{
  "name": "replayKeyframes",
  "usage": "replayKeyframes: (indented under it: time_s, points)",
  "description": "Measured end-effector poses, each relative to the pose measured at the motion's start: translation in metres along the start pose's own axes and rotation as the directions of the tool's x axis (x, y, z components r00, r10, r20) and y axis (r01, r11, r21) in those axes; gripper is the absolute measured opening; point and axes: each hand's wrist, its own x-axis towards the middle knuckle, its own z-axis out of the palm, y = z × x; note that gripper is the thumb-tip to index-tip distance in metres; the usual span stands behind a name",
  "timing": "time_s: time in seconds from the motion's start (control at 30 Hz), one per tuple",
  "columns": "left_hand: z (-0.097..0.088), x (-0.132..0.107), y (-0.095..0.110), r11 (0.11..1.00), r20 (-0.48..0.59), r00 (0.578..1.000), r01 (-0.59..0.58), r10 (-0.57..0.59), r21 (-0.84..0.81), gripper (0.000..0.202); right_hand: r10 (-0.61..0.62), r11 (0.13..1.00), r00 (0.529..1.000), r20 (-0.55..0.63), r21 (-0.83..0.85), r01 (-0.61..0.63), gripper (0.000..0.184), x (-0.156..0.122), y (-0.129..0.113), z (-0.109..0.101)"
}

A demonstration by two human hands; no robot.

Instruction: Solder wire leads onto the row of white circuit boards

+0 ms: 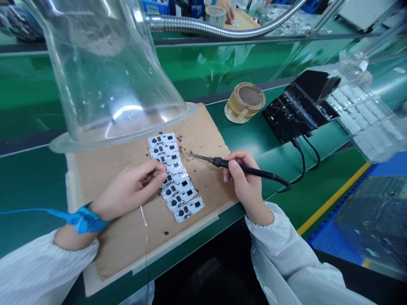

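My right hand (243, 178) grips a black-handled soldering iron (219, 162), its metal tip pointing left over the cardboard. Pinched between thumb and fingers of my left hand (143, 180) is a thin solder wire (144, 216), which trails down over the board's front edge. Several white circuit boards (189, 206) with black chips lie in a slanting column between the hands. The left fingertips hover over or touch the middle of that column; I cannot tell which. A blue wrist strap (87, 219) circles my left wrist.
The boards lie on a cardboard sheet (127, 250) with dark specks. A clear fume hood (121, 97) hangs above its far left. Behind are a round tub (244, 103) and a black soldering stand (295, 106). A clear tray (365, 106) sits right. Another person's hand (226, 10) works across the bench.
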Motion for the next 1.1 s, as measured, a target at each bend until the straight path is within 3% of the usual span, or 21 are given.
replayKeyframes:
  time_s: [0.23,0.43,0.6,1.1]
  points:
    - [-0.0002,0.0018,0.0023,1.0,-0.014,1.0,-0.018,0.018,-0.004,0.024,-0.001,1.0,1.0,0.02,-0.02,0.001,0.022,-0.0004,0.0002,0.0004]
    - [0.0007,0.0005,-0.0003,1.0,-0.014,1.0,-0.007,0.007,-0.012,0.027,-0.081,0.996,0.995,-0.053,0.015,0.082,0.02,-0.0015,0.0066,-0.0004]
    - [0.002,0.0014,-0.0003,0.999,-0.01,1.0,0.023,-0.023,-0.022,0.029,-0.114,0.993,0.993,-0.017,-0.035,0.113,0.015,-0.0025,0.0058,-0.0022]
    - [0.0018,0.0005,-0.0001,1.0,-0.033,0.999,0.008,-0.008,-0.012,0.026,-0.08,0.996,0.996,0.032,-0.036,0.081,0.014,-0.0033,0.0041,-0.0031]
